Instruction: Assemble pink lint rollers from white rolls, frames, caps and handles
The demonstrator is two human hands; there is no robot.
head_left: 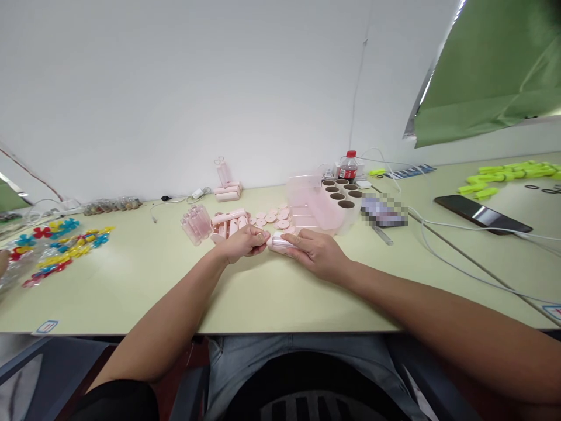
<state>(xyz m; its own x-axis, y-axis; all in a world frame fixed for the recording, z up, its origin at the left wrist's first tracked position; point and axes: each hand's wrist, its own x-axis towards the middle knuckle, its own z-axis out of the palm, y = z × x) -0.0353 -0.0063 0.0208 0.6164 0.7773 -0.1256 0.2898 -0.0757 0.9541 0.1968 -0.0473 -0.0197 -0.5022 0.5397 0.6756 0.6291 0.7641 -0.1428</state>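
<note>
A white and pale pink lint roller (280, 241) lies sideways between my hands, just above the front part of the table. My right hand (318, 252) is closed around its right part, with the thumb on top. At its left end, my left hand (244, 242) is closed in a pinch; the exact spot its fingertips grip is hidden. Just beyond my left hand are several pink roller handles (230, 222) in a pile and several clear pink covers (196, 222). Pink discs (272, 218) lie scattered behind the roller.
Right of the discs stands a translucent pink box (322, 207), beside cardboard-cored rolls (346, 204). Further right are a cola bottle (348, 168), a blurred-out item (383, 210), a phone (482, 214) and white cables (464, 269). Colourful plastic pieces (70, 251) lie at far left.
</note>
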